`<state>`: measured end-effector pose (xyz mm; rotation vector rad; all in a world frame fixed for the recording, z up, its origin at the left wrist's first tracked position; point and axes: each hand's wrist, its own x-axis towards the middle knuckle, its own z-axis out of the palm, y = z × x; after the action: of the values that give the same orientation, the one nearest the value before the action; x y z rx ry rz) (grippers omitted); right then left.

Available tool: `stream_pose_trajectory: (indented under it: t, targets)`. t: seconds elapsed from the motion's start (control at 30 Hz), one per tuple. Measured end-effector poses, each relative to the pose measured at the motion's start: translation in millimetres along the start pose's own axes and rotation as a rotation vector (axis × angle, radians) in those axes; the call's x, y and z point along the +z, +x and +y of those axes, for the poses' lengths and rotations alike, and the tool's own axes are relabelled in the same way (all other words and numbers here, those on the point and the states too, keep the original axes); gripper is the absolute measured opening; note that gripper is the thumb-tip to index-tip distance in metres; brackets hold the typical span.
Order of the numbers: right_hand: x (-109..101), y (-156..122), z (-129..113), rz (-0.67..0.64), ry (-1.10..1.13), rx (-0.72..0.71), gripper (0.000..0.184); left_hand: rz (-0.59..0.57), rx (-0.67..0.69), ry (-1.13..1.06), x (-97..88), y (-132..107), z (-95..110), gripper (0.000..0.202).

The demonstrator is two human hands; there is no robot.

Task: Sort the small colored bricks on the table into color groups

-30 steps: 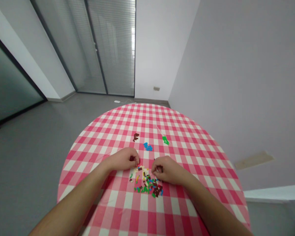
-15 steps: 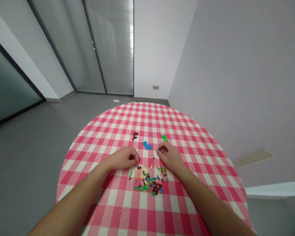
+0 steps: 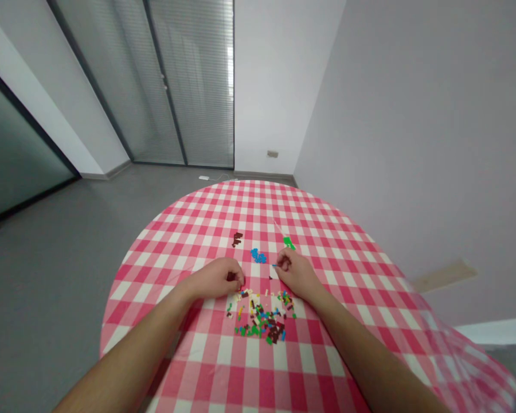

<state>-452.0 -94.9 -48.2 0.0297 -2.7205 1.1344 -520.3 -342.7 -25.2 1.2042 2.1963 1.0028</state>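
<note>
My right hand (image 3: 298, 272) is closed in a pinch, with a small blue building brick (image 3: 275, 265) poking out at its fingertips. Curled fingers hide whatever my left hand (image 3: 221, 277) may hold; it rests by the upper left edge of a mixed pile of small bricks (image 3: 262, 321) in green, brown, white, yellow, blue and red. Just beyond the hands lies a cluster of blue bricks (image 3: 258, 256). Farther left is a group of dark brown bricks (image 3: 237, 239). Green bricks (image 3: 289, 242) lie right behind my right hand, and one tiny dark brick (image 3: 270, 278) sits between the hands.
A red-and-white checked cloth (image 3: 189, 367) covers the round table. Its right edge flares outward, blurred. A white wall (image 3: 413, 143) stands to the right, and glass panels with blinds (image 3: 206, 86) are at the back. A white power strip (image 3: 203, 178) lies on the floor.
The tablecloth's lower right edge has billowed outward. Slightly more of the blue brick shows at my right fingertips. Both hands stay nearly in place.
</note>
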Motion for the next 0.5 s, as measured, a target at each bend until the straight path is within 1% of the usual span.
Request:
stream_pose_trajectory:
  t: [0.13, 0.23, 0.37, 0.5]
  targets:
    - [-4.7, 0.3, -1.4, -0.044, -0.021, -0.016, 0.019, -0.002, 0.008, 0.018, 0.0, 0.2, -0.7, 0.016]
    - [-6.1, 0.0, -2.2, -0.053, -0.007, -0.015, 0.021, -0.005, 0.017, 0.022, -0.1, 0.6, -1.3, 0.016]
    - [-5.5, -0.3, -3.4, -0.063, 0.004, -0.036, 0.017, 0.001, 0.005, -0.005, 0.2, 0.7, -0.8, 0.016]
    - [-6.6, -0.2, -6.5, -0.073, -0.086, -0.105, 0.011, 0.005, -0.007, -0.027, 0.6, 0.4, -0.3, 0.017]
